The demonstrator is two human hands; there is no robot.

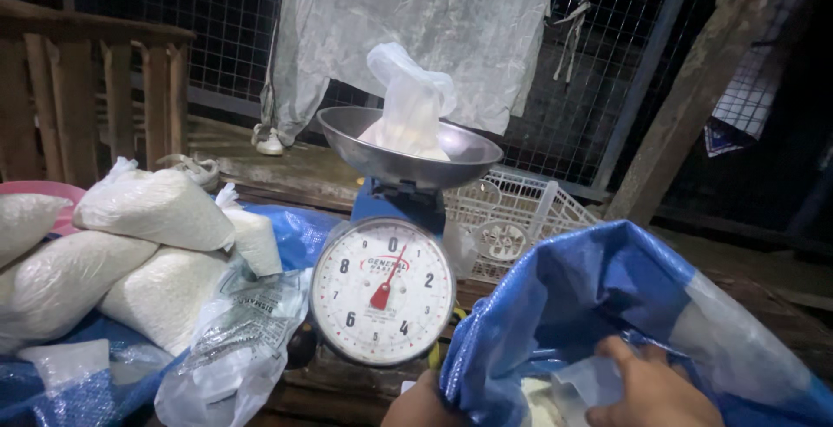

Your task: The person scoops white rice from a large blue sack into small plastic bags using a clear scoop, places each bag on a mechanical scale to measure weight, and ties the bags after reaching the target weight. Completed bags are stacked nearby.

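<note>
Dim wire mesh (217,10) closes off the back of the space, with a pale plastic sheet (434,19) hung over it and a wooden post (694,88) leaning at the far right. Rough wooden planks form the tabletop (347,384), dark and worn.

Lowest in view, the right hand (646,388) reaches into the open mouth of a big blue woven sack (590,297), its fingers curled around a small clear plastic bag (594,384) just inside the sack's rim. White grain shows below that hand. The left hand (416,405) sits to its left, at the sack's outer edge; only a part shows, so its grip cannot be told.

Above the left hand stands a blue dial scale (382,288) with a white round face and red needle. Its metal pan (408,154) carries a knotted clear bag of white grain (408,114). Further left of the hands lie several filled bags of grain (147,210) piled on blue sheeting, with crumpled empty bags (234,340) nearer. Beyond the sack rests a white plastic basket (512,214).
</note>
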